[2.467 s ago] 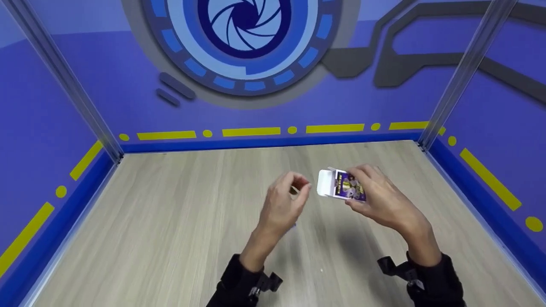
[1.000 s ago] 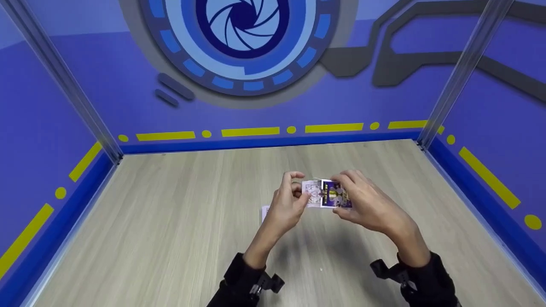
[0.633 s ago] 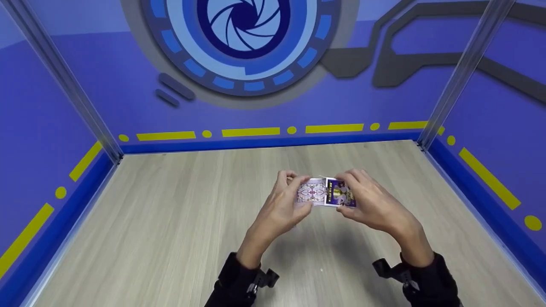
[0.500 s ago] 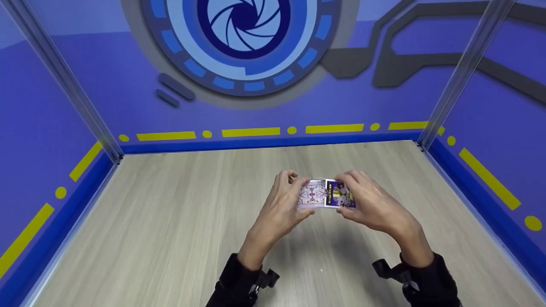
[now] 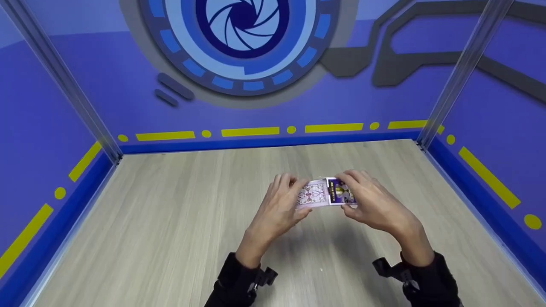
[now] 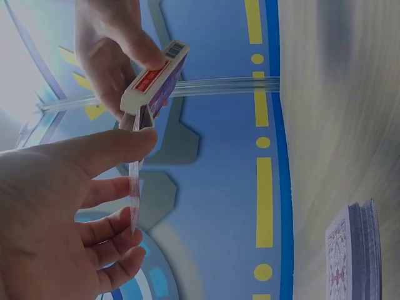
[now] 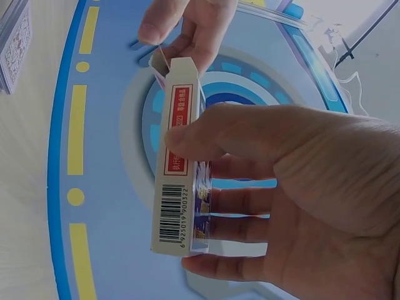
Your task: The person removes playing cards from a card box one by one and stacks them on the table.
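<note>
My right hand point(image 5: 379, 202) grips a purple playing-card box point(image 5: 340, 192) by its long edges, its mouth facing left. At that mouth my left hand point(image 5: 277, 209) pinches a thin playing card or a few point(image 5: 312, 192), with an ornate red-and-white back. The left wrist view shows the thin card edge point(image 6: 134, 194) between thumb and fingers, its far end reaching the box flap. White box side, red label and barcode point(image 7: 172, 212) face the right wrist camera. A deck of cards point(image 6: 344, 262) rests on the table, hidden in the head view behind my left hand and arm.
Pale wood table point(image 5: 170, 221) spreads beneath both hands. A blue back wall point(image 5: 264, 115) with yellow dashes and side walls point(image 5: 490, 128) enclose it, with metal corner posts point(image 5: 452, 81). A tiny white speck point(image 5: 321, 269) lies on the table.
No card shows in the left hand in the oldest frame; later it holds patterned card stock at the box mouth. The box has moved slightly left since then. Over the last half second, hands barely shift.
</note>
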`<state>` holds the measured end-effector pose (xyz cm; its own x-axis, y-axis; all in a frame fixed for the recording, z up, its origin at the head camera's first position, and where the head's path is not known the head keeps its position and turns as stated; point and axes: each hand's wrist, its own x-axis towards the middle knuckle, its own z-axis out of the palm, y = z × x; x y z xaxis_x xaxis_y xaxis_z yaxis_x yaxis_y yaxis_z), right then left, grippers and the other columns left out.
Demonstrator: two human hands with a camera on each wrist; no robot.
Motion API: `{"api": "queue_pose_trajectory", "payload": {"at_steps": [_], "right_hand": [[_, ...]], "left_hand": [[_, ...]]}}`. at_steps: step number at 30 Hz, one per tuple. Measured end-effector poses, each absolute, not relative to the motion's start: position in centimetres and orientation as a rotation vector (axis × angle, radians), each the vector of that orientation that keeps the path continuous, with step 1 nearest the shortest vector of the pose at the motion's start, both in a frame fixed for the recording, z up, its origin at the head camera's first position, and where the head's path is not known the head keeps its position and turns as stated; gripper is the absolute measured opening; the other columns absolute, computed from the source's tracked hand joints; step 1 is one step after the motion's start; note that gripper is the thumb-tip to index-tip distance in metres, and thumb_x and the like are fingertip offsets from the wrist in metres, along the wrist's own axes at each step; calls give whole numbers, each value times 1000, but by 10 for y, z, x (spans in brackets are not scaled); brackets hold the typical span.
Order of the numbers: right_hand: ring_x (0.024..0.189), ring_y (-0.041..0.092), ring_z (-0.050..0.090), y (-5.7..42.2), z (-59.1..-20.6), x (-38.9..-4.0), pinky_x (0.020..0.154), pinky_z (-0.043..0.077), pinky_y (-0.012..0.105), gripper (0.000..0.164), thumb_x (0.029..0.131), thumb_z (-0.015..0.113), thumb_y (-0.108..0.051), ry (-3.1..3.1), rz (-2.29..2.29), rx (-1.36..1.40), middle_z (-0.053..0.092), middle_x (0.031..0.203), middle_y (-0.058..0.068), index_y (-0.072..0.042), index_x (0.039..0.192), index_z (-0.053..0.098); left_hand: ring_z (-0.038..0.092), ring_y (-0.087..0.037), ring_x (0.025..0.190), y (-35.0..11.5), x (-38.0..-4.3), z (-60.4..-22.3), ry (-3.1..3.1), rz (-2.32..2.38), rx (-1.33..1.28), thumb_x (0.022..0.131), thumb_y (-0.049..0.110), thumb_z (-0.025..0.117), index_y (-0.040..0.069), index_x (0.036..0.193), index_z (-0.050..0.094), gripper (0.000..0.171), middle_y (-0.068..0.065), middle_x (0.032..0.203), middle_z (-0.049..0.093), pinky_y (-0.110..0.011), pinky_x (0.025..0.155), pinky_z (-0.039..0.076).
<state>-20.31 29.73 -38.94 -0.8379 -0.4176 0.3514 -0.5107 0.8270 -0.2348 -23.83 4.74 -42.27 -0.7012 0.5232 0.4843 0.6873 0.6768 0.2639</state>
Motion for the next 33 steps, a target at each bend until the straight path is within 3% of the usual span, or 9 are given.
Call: {"api": "queue_pose_trajectory", "payload": {"at_steps": [4,15,33], "right_hand": [[116,33,55,301,-388,-203,92,49,52,63,83,79,-8,-2723,481,705,57,134,18,1,141,56],[108,31,54,316,-383,-203,85,49,46,60,82,76,-5,-2715,548,639,57,132,19,4,138,56],[107,30,54,331,-377,-200,85,50,45,63,87,73,-7,-2754,644,543,53,137,20,5,144,50]], "left_hand": [[47,-21,114,40,-240,-418,-2584,-666,-940,87,31,84,13,141,60,61,-6,128,52,-35,97,42],[49,-27,121,11,-253,-411,-2587,-834,-893,85,16,80,-1,138,61,60,-13,132,55,-41,105,43],[51,-27,125,-8,-268,-422,-2788,-900,-811,87,14,83,-2,143,57,64,-14,136,56,-41,108,44]]}}
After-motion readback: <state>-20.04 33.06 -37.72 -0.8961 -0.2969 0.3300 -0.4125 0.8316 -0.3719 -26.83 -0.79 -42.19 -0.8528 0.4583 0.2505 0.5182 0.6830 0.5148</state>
